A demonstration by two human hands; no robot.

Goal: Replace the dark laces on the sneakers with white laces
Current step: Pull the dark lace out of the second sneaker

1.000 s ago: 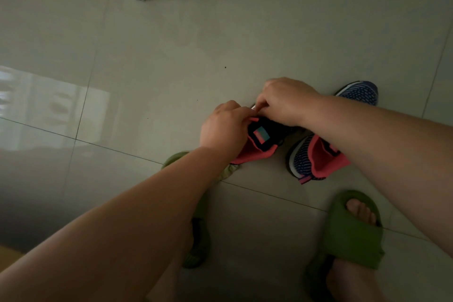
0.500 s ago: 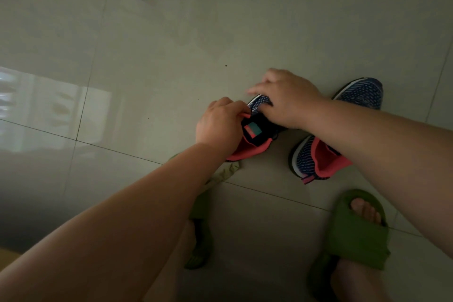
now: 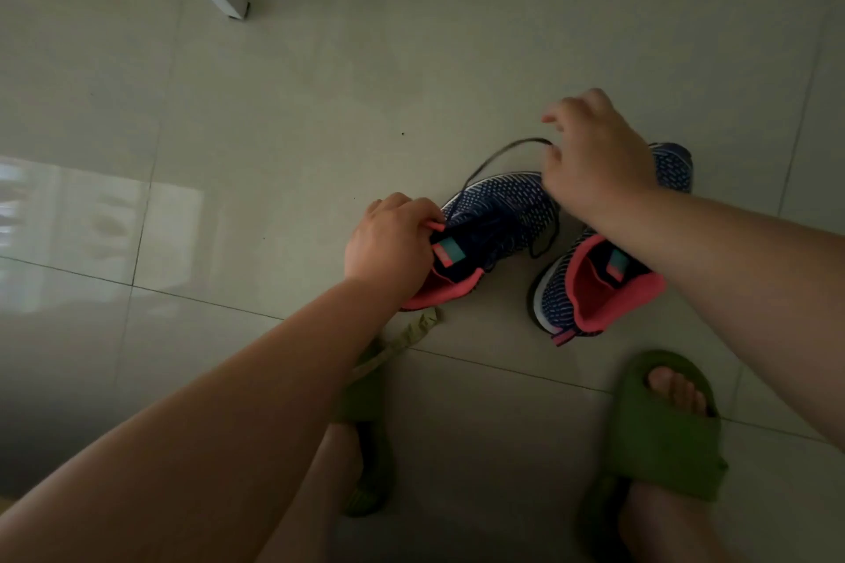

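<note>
Beside sneaker [image 3: 498,215], right hand [image 3: 594,160] now higher

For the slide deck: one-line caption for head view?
Left hand steadies sneaker; right hand pulls dark lace free.

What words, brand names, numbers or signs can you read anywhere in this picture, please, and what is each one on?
No text can be read.
Tongue label on the left sneaker: a pink and teal patch, any lettering too blurred to read.
Tongue label on the right sneaker: a pink and teal patch, partly hidden by the forearm, unreadable.
Green slides: no marking visible.
</note>
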